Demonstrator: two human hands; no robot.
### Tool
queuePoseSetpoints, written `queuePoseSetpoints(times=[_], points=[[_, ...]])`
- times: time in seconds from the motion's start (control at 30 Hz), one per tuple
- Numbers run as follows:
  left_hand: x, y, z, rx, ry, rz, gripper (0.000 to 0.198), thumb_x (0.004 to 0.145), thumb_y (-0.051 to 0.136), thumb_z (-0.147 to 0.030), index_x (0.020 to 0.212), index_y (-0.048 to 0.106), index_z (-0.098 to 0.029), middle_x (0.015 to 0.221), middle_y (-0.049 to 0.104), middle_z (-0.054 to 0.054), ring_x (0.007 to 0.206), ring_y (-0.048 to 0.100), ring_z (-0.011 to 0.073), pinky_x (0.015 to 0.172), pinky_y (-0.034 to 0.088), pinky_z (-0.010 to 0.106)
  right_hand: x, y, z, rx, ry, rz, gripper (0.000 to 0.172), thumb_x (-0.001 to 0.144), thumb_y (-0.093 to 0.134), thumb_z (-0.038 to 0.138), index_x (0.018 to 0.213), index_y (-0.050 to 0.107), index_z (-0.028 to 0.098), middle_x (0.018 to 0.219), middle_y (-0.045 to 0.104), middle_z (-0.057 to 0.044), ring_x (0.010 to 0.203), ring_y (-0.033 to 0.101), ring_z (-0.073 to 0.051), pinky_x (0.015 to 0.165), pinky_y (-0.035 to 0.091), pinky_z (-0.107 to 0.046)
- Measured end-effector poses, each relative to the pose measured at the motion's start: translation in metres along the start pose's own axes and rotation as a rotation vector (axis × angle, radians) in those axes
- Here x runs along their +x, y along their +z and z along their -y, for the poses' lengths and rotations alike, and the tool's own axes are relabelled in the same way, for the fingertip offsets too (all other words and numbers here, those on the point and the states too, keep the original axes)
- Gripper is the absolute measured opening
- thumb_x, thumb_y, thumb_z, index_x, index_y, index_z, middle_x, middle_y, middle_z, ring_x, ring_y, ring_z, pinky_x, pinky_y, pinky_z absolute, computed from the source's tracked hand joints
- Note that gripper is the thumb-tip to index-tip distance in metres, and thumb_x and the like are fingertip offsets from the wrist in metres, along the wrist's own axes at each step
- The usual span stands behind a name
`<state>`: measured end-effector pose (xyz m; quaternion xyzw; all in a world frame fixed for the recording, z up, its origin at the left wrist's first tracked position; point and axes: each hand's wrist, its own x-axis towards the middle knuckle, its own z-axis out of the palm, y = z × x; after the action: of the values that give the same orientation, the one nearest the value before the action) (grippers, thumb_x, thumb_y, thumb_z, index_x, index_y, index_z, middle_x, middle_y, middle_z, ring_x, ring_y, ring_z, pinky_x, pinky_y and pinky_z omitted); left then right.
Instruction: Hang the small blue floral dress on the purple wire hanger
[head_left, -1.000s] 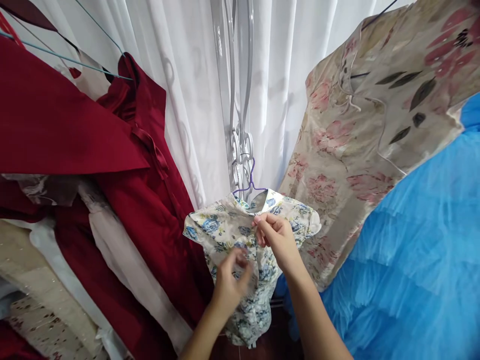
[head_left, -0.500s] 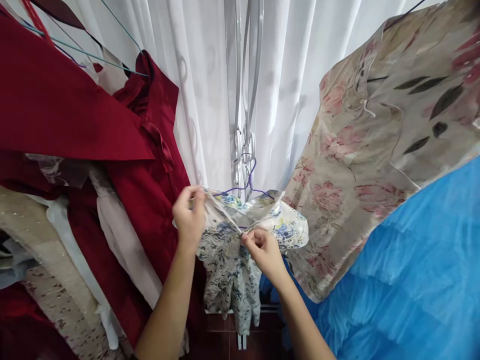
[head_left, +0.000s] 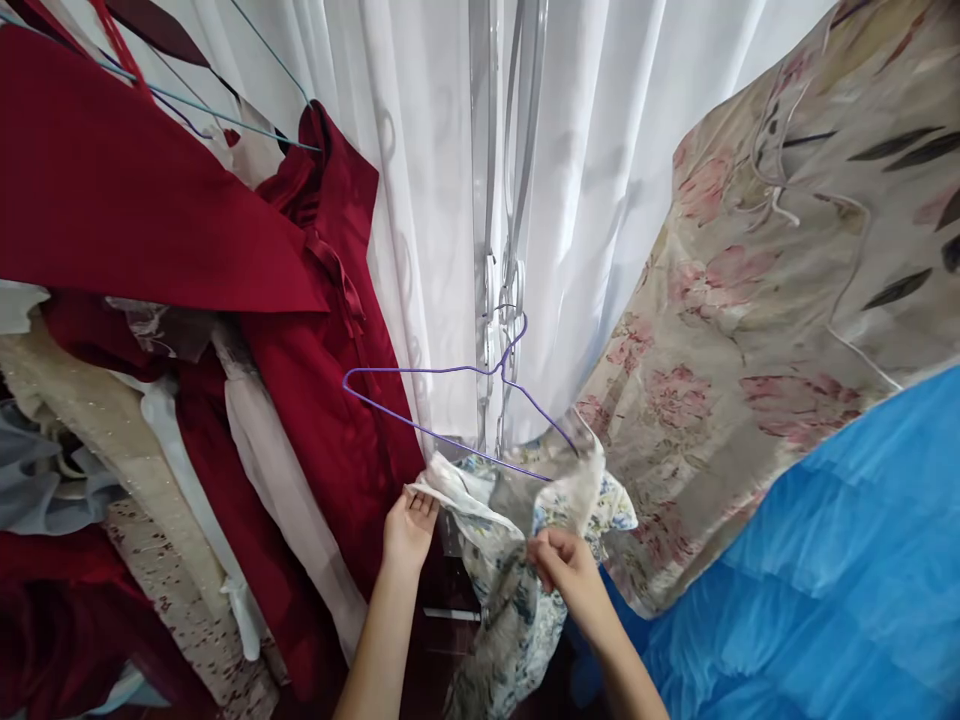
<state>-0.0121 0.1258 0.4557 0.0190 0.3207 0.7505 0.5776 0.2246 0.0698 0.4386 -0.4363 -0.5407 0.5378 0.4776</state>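
A white garment with a blue floral print (head_left: 510, 590) hangs by one side from a purple wire hanger (head_left: 420, 372). The hanger's left arm is bare, while its right end is still inside the garment's right shoulder. My left hand (head_left: 411, 525) grips the white neckline edge at the freed left shoulder, below the hanger's left arm. My right hand (head_left: 561, 560) has its fingers closed on the front of the garment, near the opening. The hanger's hook sits at the white metal rack fittings (head_left: 504, 285).
Dark red garments (head_left: 300, 380) hang at the left, beside pale and beaded dresses (head_left: 150, 500). At the right are a beige floral dress (head_left: 705, 330) and blue ruffled fabric (head_left: 810, 560). A white curtain (head_left: 600, 150) hangs behind.
The garment's left shoulder has come off the hanger, which now tilts with its left arm bare. Both hands have moved down and a little right with the cloth.
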Motion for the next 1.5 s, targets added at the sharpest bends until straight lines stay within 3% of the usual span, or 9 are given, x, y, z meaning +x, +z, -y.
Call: queuePoseSetpoints(times=[0.17, 0.37, 0.5, 0.57, 0.7, 0.9, 1.07, 1.27, 1.5], points=[[-0.04, 0.004, 0.019, 0.131, -0.085, 0.197, 0.008, 0.088, 0.063, -0.015, 0.082, 0.067, -0.012, 0.085, 0.068, 0.007, 0.077, 0.067, 0.0156, 0.073, 0.055, 0.026, -0.03, -0.042, -0.044, -0.17, 0.196, -0.01, 0.04, 0.083, 0.061, 0.054, 0.064, 0.056, 0.019, 0.046, 0.05, 0.004, 0.042, 0.043, -0.013, 0.048, 0.032, -0.026], [-0.11, 0.032, 0.061, 0.886, 0.097, 0.915, 0.023, 0.092, 0.065, -0.034, 0.085, 0.072, -0.013, 0.081, 0.063, 0.004, 0.076, 0.059, 0.0147, 0.071, 0.046, 0.024, -0.052, -0.015, -0.002, -0.225, -0.006, 0.108, 0.04, 0.077, 0.077, 0.035, 0.113, 0.068, 0.018, 0.103, 0.071, -0.005, 0.096, 0.062, -0.025, 0.085, 0.049, -0.033], [-0.118, 0.035, 0.069, 1.004, 0.258, 0.945, 0.02, 0.093, 0.062, -0.033, 0.106, 0.068, -0.018, 0.099, 0.066, 0.006, 0.094, 0.062, 0.02, 0.086, 0.047, 0.029, -0.054, -0.003, 0.022, -0.057, -0.024, 0.014, 0.035, 0.092, 0.059, 0.048, 0.099, 0.072, 0.016, 0.092, 0.071, -0.006, 0.091, 0.061, -0.026, 0.085, 0.05, -0.036], [-0.114, 0.026, 0.068, 1.075, 0.259, 0.943, 0.043, 0.086, 0.071, -0.031, 0.127, 0.059, -0.022, 0.116, 0.065, 0.007, 0.11, 0.059, 0.0232, 0.097, 0.043, 0.032, -0.056, -0.012, 0.028, -0.034, 0.005, -0.048, 0.039, 0.09, 0.06, 0.053, 0.097, 0.073, 0.017, 0.092, 0.07, -0.005, 0.091, 0.061, -0.026, 0.086, 0.05, -0.036], [-0.109, -0.014, 0.073, 1.274, -0.104, 1.127, 0.054, 0.079, 0.075, -0.033, 0.129, 0.062, -0.02, 0.119, 0.068, 0.006, 0.113, 0.06, 0.0263, 0.1, 0.044, 0.035, -0.063, -0.047, 0.039, -0.118, 0.006, -0.055, 0.035, 0.088, 0.065, 0.052, 0.09, 0.073, 0.018, 0.086, 0.07, -0.004, 0.083, 0.061, -0.023, 0.079, 0.05, -0.032], [-0.105, -0.066, 0.073, 1.698, -0.071, 0.756, 0.055, 0.078, 0.072, -0.04, 0.126, 0.067, -0.014, 0.12, 0.066, 0.011, 0.114, 0.057, 0.0305, 0.102, 0.041, 0.038, -0.043, -0.116, 0.057, -0.225, -0.124, -0.218, 0.03, 0.073, 0.079, 0.045, 0.07, 0.071, 0.017, 0.067, 0.067, -0.002, 0.063, 0.057, -0.019, 0.059, 0.046, -0.027], [-0.118, -0.038, 0.031, 1.661, 0.216, 0.837, 0.024, 0.08, 0.073, -0.042, 0.089, 0.071, -0.019, 0.094, 0.066, 0.004, 0.093, 0.056, 0.0236, 0.086, 0.041, 0.031, 0.031, -0.16, 0.079, -0.115, -0.268, -0.335, 0.023, 0.067, 0.083, 0.04, 0.069, 0.07, 0.02, 0.068, 0.067, -0.001, 0.062, 0.057, -0.019, 0.059, 0.046, -0.027], [-0.138, 0.004, -0.009, 1.622, 0.491, 0.918, 0.038, 0.089, 0.065, -0.036, 0.061, 0.046, -0.018, 0.067, 0.048, 0.0, 0.073, 0.048, 0.0168, 0.068, 0.034, 0.028, 0.12, -0.124, 0.114, -0.021, -0.159, -0.052, 0.036, 0.069, 0.08, 0.053, 0.068, 0.062, 0.021, 0.061, 0.064, 0.001, 0.053, 0.055, -0.017, 0.052, 0.044, -0.027], [-0.084, 0.006, -0.106, 1.605, 0.739, 0.7, 0.013, 0.08, 0.071, -0.024, 0.068, 0.067, -0.023, 0.074, 0.06, 0.003, 0.079, 0.053, 0.0225, 0.075, 0.038, 0.029, 0.125, -0.088, 0.143, 0.146, -0.047, 0.227, 0.038, 0.069, 0.086, 0.039, 0.1, 0.071, 0.022, 0.064, 0.066, 0.003, 0.051, 0.06, -0.015, 0.049, 0.046, -0.024]])
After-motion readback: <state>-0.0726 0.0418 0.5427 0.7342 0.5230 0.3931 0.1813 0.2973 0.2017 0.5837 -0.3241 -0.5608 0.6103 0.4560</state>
